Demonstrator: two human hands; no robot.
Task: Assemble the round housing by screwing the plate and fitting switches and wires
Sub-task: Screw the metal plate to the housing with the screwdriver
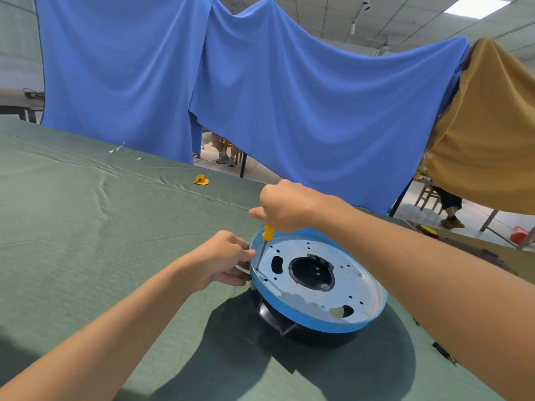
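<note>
A round black housing (289,325) sits on the green table cloth, capped by a blue-rimmed metal plate (312,299) with a large centre hole and several small holes. My right hand (285,206) grips the yellow handle of a screwdriver (264,244), held nearly upright. Its tip stands on a screw at the plate's left edge. My left hand (223,260) holds the housing's left rim, fingers curled around the edge just beside the screwdriver shaft.
A small yellow part (201,180) lies on the green cloth (86,227) farther back. Tiny clear bits (117,148) lie at the far left. Small dark parts (443,351) lie at the table's right edge. Blue and tan drapes hang behind, with seated people beyond.
</note>
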